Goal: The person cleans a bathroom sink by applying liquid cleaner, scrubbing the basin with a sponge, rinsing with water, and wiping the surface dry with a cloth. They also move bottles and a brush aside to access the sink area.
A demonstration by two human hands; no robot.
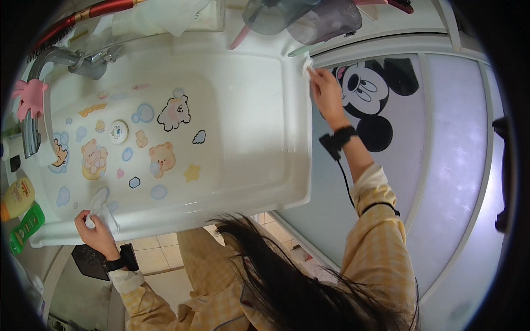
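A white sink (248, 124) with bear and bubble stickers spreads before me. My left hand (96, 233) is at its near left edge, fingers closed on a thin white cloth or tissue (107, 217) that hangs over the rim and into the basin. At the far right corner, my right hand (327, 93) pinches a small white wad (307, 68), perhaps tissue, against the sink's rim. A round white drain cover (119, 132) with a cartoon print lies among the stickers.
A metal faucet (31, 136) with a pink cover (31, 98) stands left, near a yellow bottle (18, 196) and a green bottle (28, 227). Translucent cups (327, 20), a red-handled brush (93, 11) and a clear box (211, 16) line the back. Right is a sliding panel (385, 186) with a cartoon mouse.
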